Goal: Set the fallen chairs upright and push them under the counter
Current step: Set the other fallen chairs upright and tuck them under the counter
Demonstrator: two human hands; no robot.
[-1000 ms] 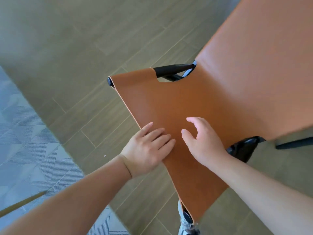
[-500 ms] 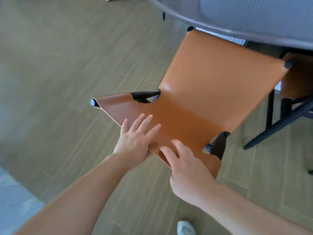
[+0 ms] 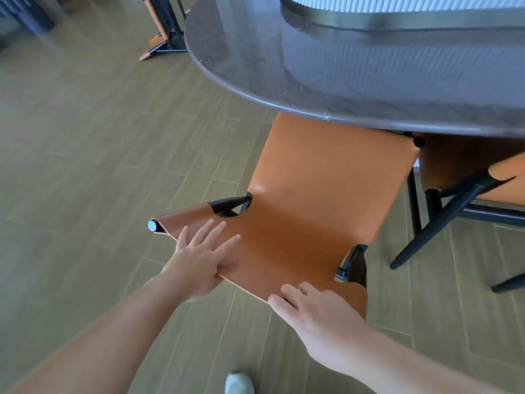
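Observation:
An orange leather chair with a black frame stands upright, its seat front reaching under the rim of the dark rounded counter. My left hand lies on the top of the backrest with fingers spread flat and the thumb under its edge. My right hand presses on the backrest's near edge with straight fingers. A second orange chair sits under the counter at the right. A third orange chair lies tipped on the floor at the far left of the counter.
The floor is grey-green wood-look tile, open to the left. Black legs of the second chair splay out at the right. My shoe tip shows at the bottom edge. A pale ribbed wall panel rises behind the counter.
The chair has slid away from me toward the counter, its seat front now going under the rim. Both hands stayed on the backrest, and the view lifted to show the counter top.

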